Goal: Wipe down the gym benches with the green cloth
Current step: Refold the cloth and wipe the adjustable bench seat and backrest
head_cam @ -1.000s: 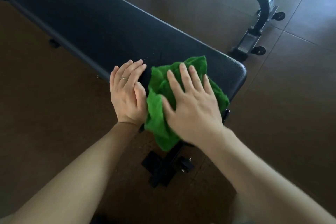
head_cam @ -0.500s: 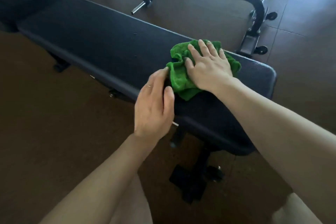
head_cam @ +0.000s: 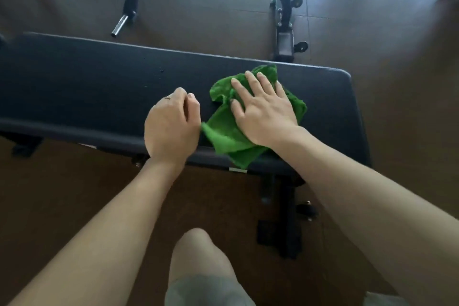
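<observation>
A long black padded gym bench (head_cam: 87,87) runs across the view from left to right. A crumpled green cloth (head_cam: 224,136) lies on its right part, one corner hanging over the near edge. My right hand (head_cam: 263,109) lies flat on the cloth with fingers spread, pressing it onto the pad. My left hand (head_cam: 171,126) rests on the bench's near edge just left of the cloth, fingers curled under, a ring on one finger, touching the cloth's left corner.
A black metal frame of another machine (head_cam: 283,0) with small wheels stands on the brown floor beyond the bench. The bench's black foot (head_cam: 280,236) sits on the floor below the right end. My bare knee (head_cam: 198,256) shows at the bottom.
The view has swung so the bench now lies level across it. My right hand and the cloth slid back toward the near edge. My left hand's fingers curled in.
</observation>
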The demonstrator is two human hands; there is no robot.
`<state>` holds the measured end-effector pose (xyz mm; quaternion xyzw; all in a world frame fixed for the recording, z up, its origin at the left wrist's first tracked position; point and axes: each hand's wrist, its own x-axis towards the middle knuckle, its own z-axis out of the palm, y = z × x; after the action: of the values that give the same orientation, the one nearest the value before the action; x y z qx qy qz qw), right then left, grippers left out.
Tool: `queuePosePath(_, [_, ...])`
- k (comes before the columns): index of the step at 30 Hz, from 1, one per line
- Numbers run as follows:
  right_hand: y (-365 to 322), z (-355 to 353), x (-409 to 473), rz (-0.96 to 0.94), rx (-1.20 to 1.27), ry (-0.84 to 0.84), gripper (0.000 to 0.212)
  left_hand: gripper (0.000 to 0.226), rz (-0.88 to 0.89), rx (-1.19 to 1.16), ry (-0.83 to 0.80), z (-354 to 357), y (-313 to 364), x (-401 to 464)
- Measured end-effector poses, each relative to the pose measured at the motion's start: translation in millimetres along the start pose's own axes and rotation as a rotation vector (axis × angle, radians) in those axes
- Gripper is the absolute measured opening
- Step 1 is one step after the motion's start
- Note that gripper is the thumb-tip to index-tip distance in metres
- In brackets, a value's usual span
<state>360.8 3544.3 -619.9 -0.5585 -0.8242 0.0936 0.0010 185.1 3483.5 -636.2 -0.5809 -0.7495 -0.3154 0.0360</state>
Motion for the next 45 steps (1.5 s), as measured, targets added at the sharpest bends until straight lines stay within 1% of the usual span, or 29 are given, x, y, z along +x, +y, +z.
queuePosePath(3, [-14, 2, 2, 0.062, -0.026, 0.004, 0.065, 0.035, 0.012, -0.026, 0.011, -3, -1, -2])
queuePosePath(6, [-23, 4, -47, -0.014, -0.021, 0.02, 0.071, 0.034, -0.01, -0.076, 0.043, -3, -2, -2])
queuePosePath(8, [-28, 9, -70, -0.063, -0.028, 0.024, 0.069, 0.034, -0.022, -0.092, 0.059, -2, -2, -2])
queuePosePath(10, [-27, 10, -68, -0.093, -0.025, 0.015, 0.064, 0.034, -0.029, -0.098, 0.069, -1, -2, -3])
queuePosePath(14, [-17, 5, -9, -0.105, 0.02, 0.0, 0.061, 0.037, -0.03, -0.105, 0.058, -3, -2, -4])
queuePosePath(18, [-17, -4, 79, 0.032, 0.042, -0.001, 0.062, 0.039, -0.043, -0.08, 0.064, -1, 1, -4])
queuePosePath(21, [-27, -5, 89, 0.088, 0.027, -0.008, 0.063, 0.042, -0.052, -0.077, 0.073, 1, 0, -4])
queuePosePath(23, [-39, 1, 61, 0.014, 0.018, 0.012, 0.063, 0.041, -0.064, -0.078, 0.089, 2, 1, -5])
queuePosePath(25, [-53, 7, 37, -0.139, 0.031, 0.021, 0.061, 0.04, -0.063, -0.074, 0.104, 2, 2, -4])
queuePosePath(27, [-60, 7, 51, -0.236, 0.034, 0.0, 0.059, 0.04, -0.053, -0.067, 0.094, 1, 2, -4])
queuePosePath(29, [-63, 1, 79, -0.229, 0.035, -0.014, 0.058, 0.043, -0.053, -0.071, 0.078, 0, 0, -4])
queuePosePath(31, [-59, -1, 98, -0.195, 0.032, -0.011, 0.059, 0.047, -0.066, -0.071, 0.072, -1, -1, -4])
queuePosePath(33, [-40, -1, 103, -0.115, 0.03, 0.024, 0.059, 0.047, -0.089, -0.061, 0.065, -1, 0, -4])
queuePosePath(35, [5, -8, 97, 0.05, 0.0, 0.08, 0.057, 0.048, -0.095, -0.055, 0.059, -1, 1, -4])
queuePosePath(37, [66, -20, 84, 0.231, -0.02, 0.098, 0.053, 0.049, -0.051, -0.043, 0.051, 0, 0, -4])
queuePosePath(39, [109, -27, 64, 0.334, -0.013, 0.069, 0.053, 0.047, -0.018, -0.023, 0.045, 1, -3, -5])
queuePosePath(40, [118, -27, 56, 0.364, -0.005, 0.059, 0.054, 0.046, -0.012, -0.02, 0.044, 2, -3, -5])
queuePosePath(42, [115, -22, 50, 0.426, -0.003, 0.057, 0.056, 0.045, 0.002, -0.023, 0.059, 3, -1, -5])
queuePosePath(44, [90, -20, 56, 0.495, 0.005, 0.038, 0.061, 0.044, 0.015, -0.022, 0.076, 4, 2, -6])
queuePosePath(45, [70, -18, 61, 0.489, -0.001, 0.021, 0.064, 0.044, 0.014, -0.015, 0.08, 4, 2, -6])
